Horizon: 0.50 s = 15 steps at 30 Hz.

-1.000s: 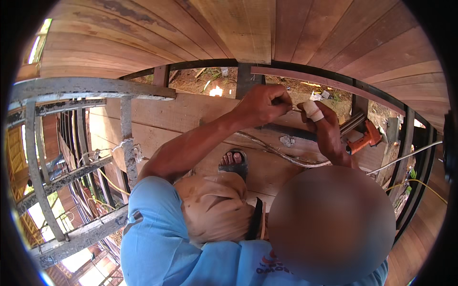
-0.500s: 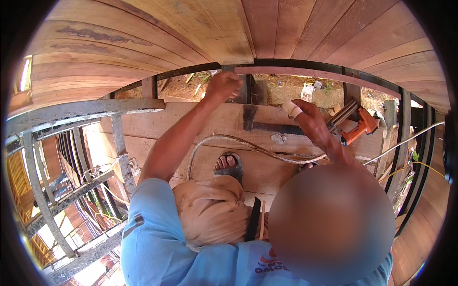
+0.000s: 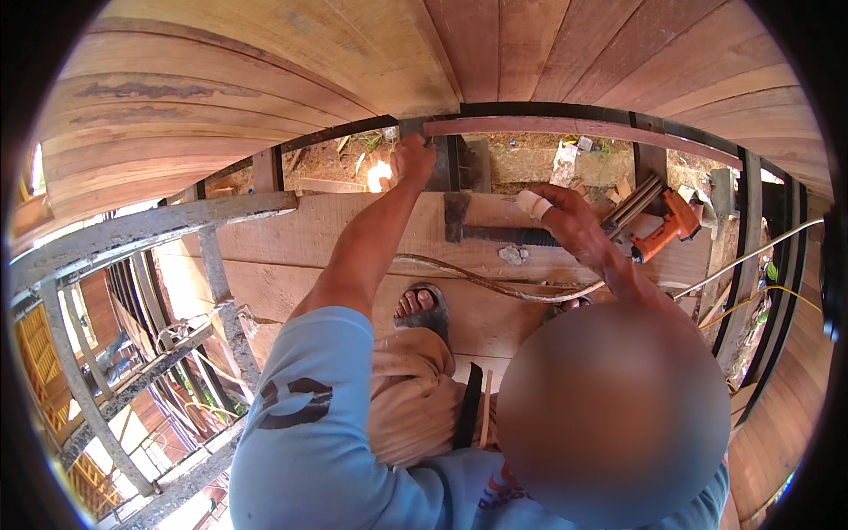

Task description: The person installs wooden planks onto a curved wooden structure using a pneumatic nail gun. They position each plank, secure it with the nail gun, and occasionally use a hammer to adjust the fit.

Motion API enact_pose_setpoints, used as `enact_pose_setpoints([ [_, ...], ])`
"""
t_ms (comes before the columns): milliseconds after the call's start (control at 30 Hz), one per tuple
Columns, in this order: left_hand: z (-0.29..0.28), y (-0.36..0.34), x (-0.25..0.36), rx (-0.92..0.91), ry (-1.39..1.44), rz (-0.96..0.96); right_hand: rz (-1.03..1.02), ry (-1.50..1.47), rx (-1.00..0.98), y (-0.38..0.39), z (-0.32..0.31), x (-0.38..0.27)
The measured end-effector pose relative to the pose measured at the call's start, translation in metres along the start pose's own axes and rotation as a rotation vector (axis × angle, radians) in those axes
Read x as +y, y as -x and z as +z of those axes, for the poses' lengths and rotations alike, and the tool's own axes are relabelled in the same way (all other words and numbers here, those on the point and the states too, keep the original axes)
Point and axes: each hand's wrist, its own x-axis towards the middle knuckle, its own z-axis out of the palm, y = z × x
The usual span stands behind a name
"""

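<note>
My left hand is raised at the lower edge of the wooden boarding, against the dark post. Its fingers are curled closed, and whatever they hold is hidden. My right hand hovers over the planks with its fingers drawn together; a white wrap circles one digit. I cannot make out anything in it. Below and beside it a hammer lies on the plank, its dark handle running toward the right hand. To the right of that hand rests an orange nail gun.
Wide planks lie under my sandalled feet. A hose snakes across them. At left stands a grey metal frame with openings below. A reddish wooden strip runs along the dark beam. Bright glare shows beside the left wrist.
My left hand has shifted slightly left and down, closer against the post, and the left arm has swung inward. A bright glare has appeared beside it. The right hand has barely moved.
</note>
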Motion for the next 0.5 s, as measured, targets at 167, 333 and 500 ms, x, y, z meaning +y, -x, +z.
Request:
enact_pose_setpoints([
  [167,-0.001,0.001,0.024,-0.061,-0.17,-0.074,0.059,0.082,-0.021,-0.01,-0.005,0.007],
  [333,0.01,0.002,0.033,-0.022,-0.151,-0.109,-0.019,-0.012,0.031,-0.012,-0.004,0.011],
  [500,0.022,0.004,0.039,0.045,-0.139,-0.089,0.061,-0.035,-0.02,-0.012,-0.014,0.003],
])
